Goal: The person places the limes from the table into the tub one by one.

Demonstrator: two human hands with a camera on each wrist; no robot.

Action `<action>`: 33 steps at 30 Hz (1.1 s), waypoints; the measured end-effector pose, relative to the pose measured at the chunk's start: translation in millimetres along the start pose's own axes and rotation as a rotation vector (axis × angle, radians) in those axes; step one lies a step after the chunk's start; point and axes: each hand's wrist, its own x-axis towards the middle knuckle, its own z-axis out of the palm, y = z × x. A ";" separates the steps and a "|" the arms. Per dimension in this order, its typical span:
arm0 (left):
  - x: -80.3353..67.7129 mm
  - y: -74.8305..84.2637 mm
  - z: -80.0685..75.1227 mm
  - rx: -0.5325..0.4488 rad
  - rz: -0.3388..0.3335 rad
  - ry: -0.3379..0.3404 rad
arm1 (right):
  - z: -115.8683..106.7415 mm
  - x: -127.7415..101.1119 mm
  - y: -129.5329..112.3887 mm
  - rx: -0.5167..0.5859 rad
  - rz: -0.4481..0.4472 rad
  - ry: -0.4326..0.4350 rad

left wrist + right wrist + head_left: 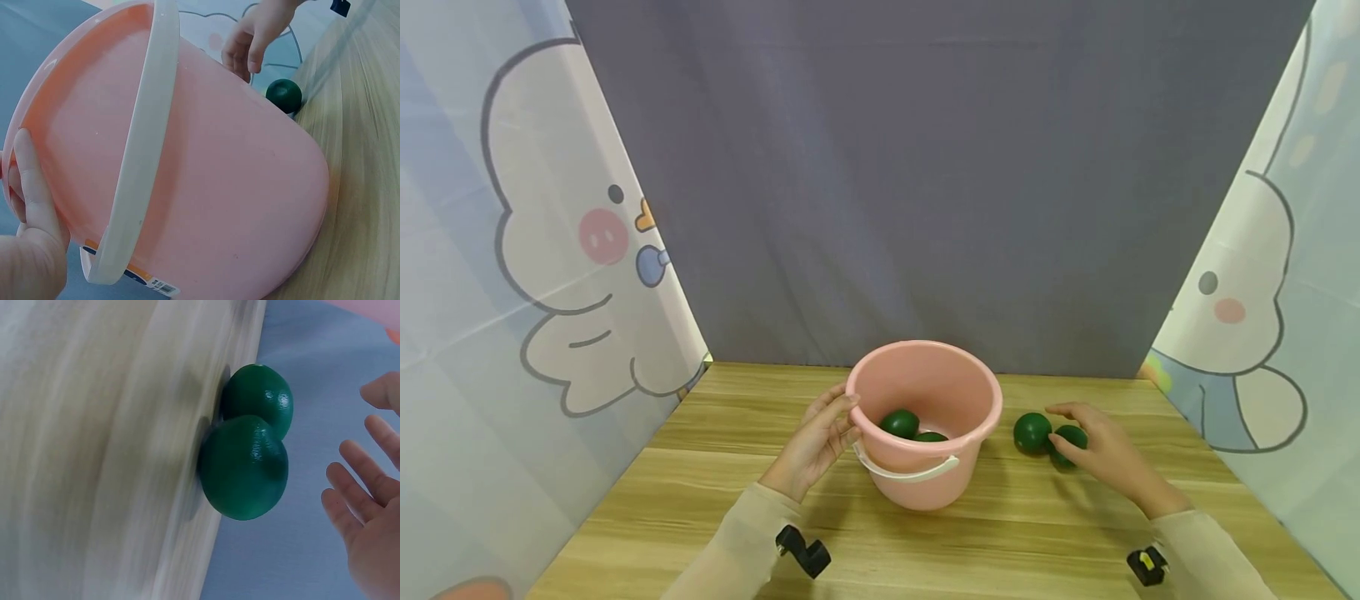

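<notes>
A pink bucket (925,492) with a white handle (910,477) stands upright on the table. My left hand (816,442) holds its rim at the left side, and the left wrist view shows a digit lying along the outer wall under the rim. Two glossy, dark green, egg-shaped fruits (899,423) lie inside the bucket. To its right, two more such fruits sit side by side on the wood, a farther one (259,397) and a nearer one (244,469). Over this pair hovers my right hand (1108,458), fingers spread and apart from the fruits in the right wrist view.
The wood-grain table (700,500) ends at a dark grey curtain (925,183) behind the bucket. Light curtains with cartoon animals (565,233) hang at both sides. A small black device (802,550) is on the left wrist, and another (1147,566) on the right.
</notes>
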 end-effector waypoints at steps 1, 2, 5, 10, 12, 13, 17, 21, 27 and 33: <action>0.1 -0.1 0.1 0.000 0.000 -0.001 | 0.8 -0.7 0.5 0.002 0.005 0.000; 0.2 -0.2 0.1 -0.001 0.001 -0.002 | 1.4 -1.3 1.0 0.006 0.011 -0.002; 0.5 -0.4 0.0 -0.001 0.003 -0.005 | 2.8 -2.3 2.4 0.015 0.023 -0.007; 1.1 -0.8 -0.6 0.003 -0.001 0.000 | 3.8 -3.8 3.9 0.021 0.036 -0.011; 1.0 -0.9 -0.7 0.003 -0.003 0.004 | 4.1 -4.9 4.2 0.023 0.047 -0.014; 1.2 -0.9 -0.7 0.005 -0.004 0.003 | 4.4 -5.5 4.2 0.019 0.057 -0.015; 1.4 -0.8 -0.4 0.006 -0.005 0.002 | 6.2 -8.4 4.8 0.014 0.120 -0.025; 0.8 -0.7 0.0 -0.002 -0.003 0.002 | 8.3 -10.1 6.0 0.014 0.175 -0.035; 0.9 -0.8 -0.5 0.010 -0.001 -0.003 | 9.6 -11.0 8.3 0.007 0.242 -0.056; 1.0 -1.1 -0.8 0.010 0.000 0.000 | 10.6 -13.0 11.3 0.016 0.292 -0.077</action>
